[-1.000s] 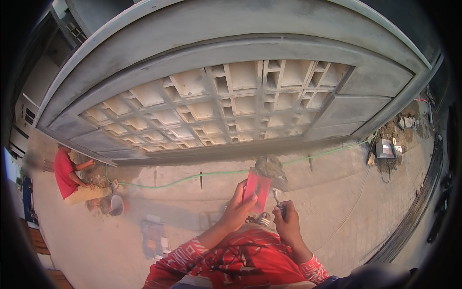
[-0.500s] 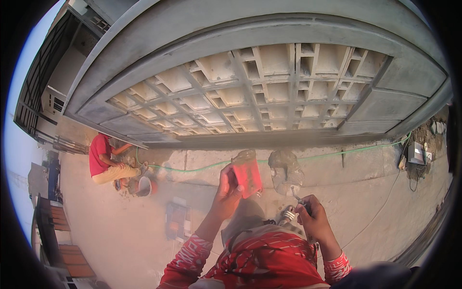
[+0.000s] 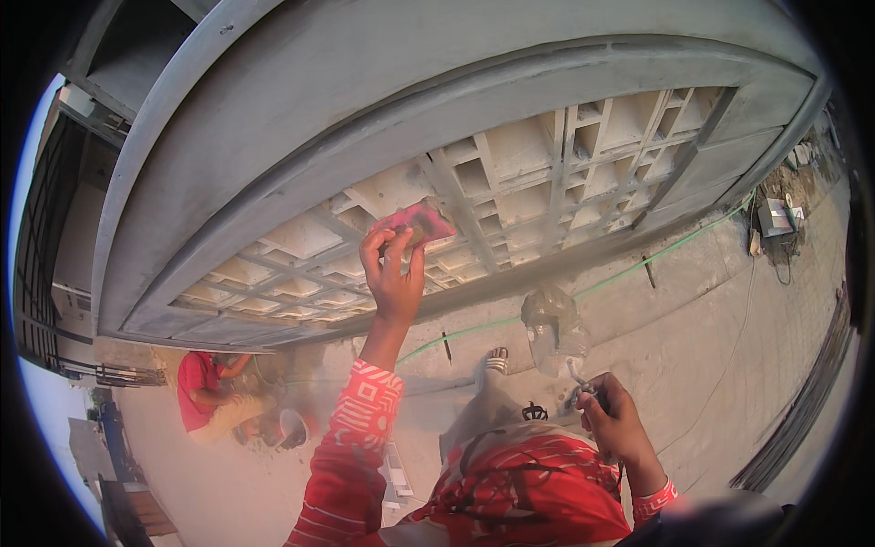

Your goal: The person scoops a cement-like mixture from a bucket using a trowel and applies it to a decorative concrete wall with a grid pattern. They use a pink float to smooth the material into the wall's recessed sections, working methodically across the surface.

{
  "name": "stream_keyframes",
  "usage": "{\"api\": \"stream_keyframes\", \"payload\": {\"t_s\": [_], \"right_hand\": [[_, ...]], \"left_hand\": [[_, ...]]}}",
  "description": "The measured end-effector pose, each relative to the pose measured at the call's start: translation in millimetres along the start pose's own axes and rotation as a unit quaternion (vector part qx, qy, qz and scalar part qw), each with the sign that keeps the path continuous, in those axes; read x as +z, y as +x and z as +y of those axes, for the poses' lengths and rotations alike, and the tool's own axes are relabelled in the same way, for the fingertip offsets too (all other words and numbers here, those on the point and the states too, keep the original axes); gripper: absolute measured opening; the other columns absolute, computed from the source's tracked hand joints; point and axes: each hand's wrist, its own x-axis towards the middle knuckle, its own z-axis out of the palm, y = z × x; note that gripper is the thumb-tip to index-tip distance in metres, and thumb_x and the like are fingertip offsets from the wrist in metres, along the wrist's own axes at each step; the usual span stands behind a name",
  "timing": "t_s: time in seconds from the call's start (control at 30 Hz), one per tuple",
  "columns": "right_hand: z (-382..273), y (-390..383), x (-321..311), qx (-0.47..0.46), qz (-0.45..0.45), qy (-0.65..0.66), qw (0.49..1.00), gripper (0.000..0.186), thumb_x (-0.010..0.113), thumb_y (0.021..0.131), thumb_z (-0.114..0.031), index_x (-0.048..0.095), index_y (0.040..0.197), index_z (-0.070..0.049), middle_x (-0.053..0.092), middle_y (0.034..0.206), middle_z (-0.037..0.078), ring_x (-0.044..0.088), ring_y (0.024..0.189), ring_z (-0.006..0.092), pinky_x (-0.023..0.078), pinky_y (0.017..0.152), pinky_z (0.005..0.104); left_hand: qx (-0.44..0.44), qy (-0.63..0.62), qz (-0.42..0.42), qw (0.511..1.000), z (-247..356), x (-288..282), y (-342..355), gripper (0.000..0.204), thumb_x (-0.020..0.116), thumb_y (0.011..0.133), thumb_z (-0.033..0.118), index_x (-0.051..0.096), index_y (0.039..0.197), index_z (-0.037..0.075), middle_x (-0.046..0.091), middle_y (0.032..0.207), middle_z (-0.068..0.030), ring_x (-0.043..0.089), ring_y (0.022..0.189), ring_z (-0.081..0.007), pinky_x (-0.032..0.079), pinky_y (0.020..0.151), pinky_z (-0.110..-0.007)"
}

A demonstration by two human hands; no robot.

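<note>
Latticework, left hand half-closed on sheet

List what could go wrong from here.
Grey paste on the pink plate might slide off, since the left hand holds it raised in front of the lattice wall.
The fingers could graze that lattice's hard edges if the hand slips.
A step forward might catch the green hose, which runs along the ground just beyond the striped sandal.
</note>
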Motion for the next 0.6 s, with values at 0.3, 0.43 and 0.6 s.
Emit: {"api": "stream_keyframes", "payload": {"t_s": [0.3, 0.43, 0.6], "right_hand": [[-22.0, 1.7, 48.4, 0.008, 0.078, 0.062, 0.995, 0.010, 0.056, 0.103, -0.010, 0.050, 0.105, -0.003, 0.060, 0.085, 0.002, 0.052, 0.064, 0.0076, 0.044, 0.058, 0.0248], [-27.1, 7.9, 46.8, 0.009, 0.100, 0.058, 0.993, 0.014, 0.059, 0.101, -0.012, 0.053, 0.106, -0.001, 0.060, 0.074, 0.003, 0.055, 0.063, 0.0077, 0.046, 0.059, 0.0249], [-28.5, 10.4, 35.2, -0.019, 0.088, 0.055, 0.994, 0.014, 0.061, 0.101, -0.010, 0.053, 0.107, 0.000, 0.059, 0.073, 0.002, 0.053, 0.064, 0.0069, 0.044, 0.058, 0.0246]], "left_hand": [[0.184, 0.115, 0.053, 0.975, -51.4, 21.4, 37.1, 0.043, 0.083, 0.071, -0.005, 0.072, 0.106, 0.016, 0.054, 0.104, -0.0065, 0.055, 0.104, -0.0272, 0.048, 0.099, -0.052], [0.180, 0.133, 0.058, 0.973, -55.0, 24.9, 42.9, 0.040, 0.083, 0.072, -0.006, 0.075, 0.104, 0.017, 0.056, 0.098, -0.0046, 0.054, 0.104, -0.0266, 0.048, 0.095, -0.049], [0.199, 0.154, 0.046, 0.967, -60.5, 16.7, 56.8, 0.041, 0.083, 0.072, -0.005, 0.076, 0.105, 0.019, 0.058, 0.101, -0.0034, 0.054, 0.105, -0.0259, 0.047, 0.096, -0.047]]}}
